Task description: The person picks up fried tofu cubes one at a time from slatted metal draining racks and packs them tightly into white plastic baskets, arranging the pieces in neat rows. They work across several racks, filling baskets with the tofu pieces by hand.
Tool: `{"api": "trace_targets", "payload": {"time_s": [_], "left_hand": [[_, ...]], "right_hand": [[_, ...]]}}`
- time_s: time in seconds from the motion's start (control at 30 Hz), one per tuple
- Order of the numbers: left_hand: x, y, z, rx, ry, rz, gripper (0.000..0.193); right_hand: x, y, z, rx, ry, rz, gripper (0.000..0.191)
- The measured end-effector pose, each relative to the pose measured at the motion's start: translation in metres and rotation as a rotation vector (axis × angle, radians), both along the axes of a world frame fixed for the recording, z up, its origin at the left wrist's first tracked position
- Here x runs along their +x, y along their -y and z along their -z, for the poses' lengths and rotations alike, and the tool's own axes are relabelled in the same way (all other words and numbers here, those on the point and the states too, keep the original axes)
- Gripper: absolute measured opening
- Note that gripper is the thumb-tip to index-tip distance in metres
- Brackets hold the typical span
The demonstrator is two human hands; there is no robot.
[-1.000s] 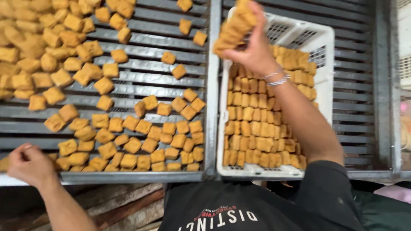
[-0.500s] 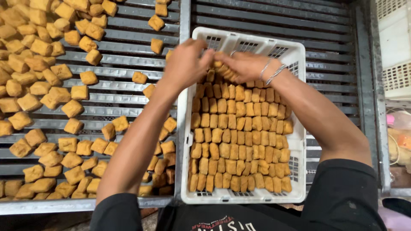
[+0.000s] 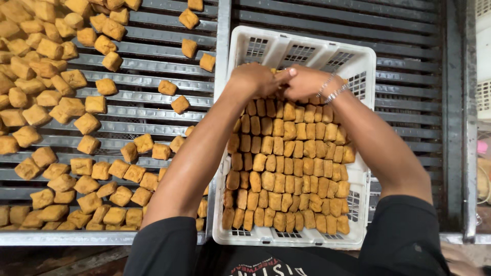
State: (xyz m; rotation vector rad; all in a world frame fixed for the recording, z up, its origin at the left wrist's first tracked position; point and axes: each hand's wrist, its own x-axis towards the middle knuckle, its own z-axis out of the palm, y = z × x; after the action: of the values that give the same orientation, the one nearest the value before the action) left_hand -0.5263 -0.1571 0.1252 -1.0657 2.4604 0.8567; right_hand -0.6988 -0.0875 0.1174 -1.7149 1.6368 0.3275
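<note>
A white plastic crate (image 3: 358,61) stands on a slatted metal rack, packed with upright rows of golden-brown fried tofu pieces (image 3: 291,168). Both of my hands meet at the crate's far end, above the last row. My left hand (image 3: 254,79) is curled knuckles-up against my right hand (image 3: 306,82), which wears a silver bracelet. Together they close on a batch of tofu pieces set against the far row, and the pieces under my palms are hidden.
Many loose tofu pieces (image 3: 76,122) lie scattered over the grey slatted rack (image 3: 153,51) to the crate's left. More bare slats (image 3: 404,30) lie beyond and right of the crate. Another white crate (image 3: 483,97) shows at the right edge.
My right hand brought a stack of tofu down from above into the crate's far end. My left hand came over from the rack's near left edge and joined it.
</note>
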Motion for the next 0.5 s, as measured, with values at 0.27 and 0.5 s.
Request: {"api": "trace_targets", "payload": {"time_s": [0.27,0.5], "left_hand": [[0.018,-0.020,-0.020,-0.120,-0.179,-0.068,0.082],[0.147,-0.068,-0.014,-0.384,-0.844,-0.268,0.059]], "right_hand": [[0.014,-0.028,-0.022,-0.350,0.125,0.023,0.055],[0.065,-0.028,-0.068,-0.718,0.188,-0.039,0.038]]}}
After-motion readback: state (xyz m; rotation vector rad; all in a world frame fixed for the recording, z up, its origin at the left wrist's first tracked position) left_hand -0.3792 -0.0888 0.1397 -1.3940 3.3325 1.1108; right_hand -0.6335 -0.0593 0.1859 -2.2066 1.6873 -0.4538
